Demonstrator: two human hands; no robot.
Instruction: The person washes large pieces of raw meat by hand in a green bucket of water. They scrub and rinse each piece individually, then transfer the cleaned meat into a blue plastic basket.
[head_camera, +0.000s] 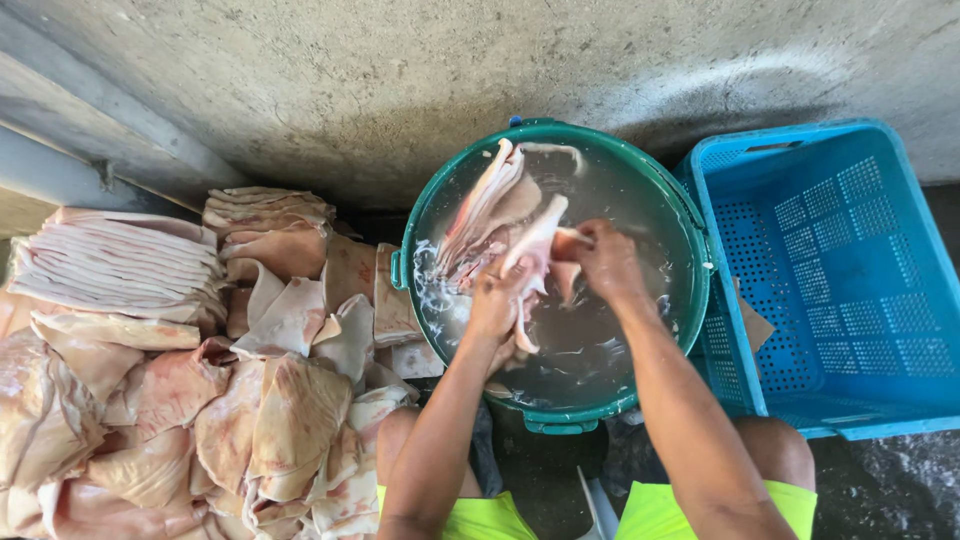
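A round green tub (690, 215) of murky water sits in front of me, with several pale pink slabs of raw pork skin (478, 215) standing in it. My left hand (493, 300) and my right hand (607, 262) both grip one pink piece of pork skin (535, 245) and hold it over the water. The lower end of that piece hangs between my hands near the water surface. My knees, in bright yellow shorts, are below the tub.
A large heap of pork skin pieces (250, 420) lies to the left, with flat stacks (115, 262) behind it. A blue perforated plastic crate (835, 270) stands to the right of the tub. A concrete wall (400, 70) runs behind.
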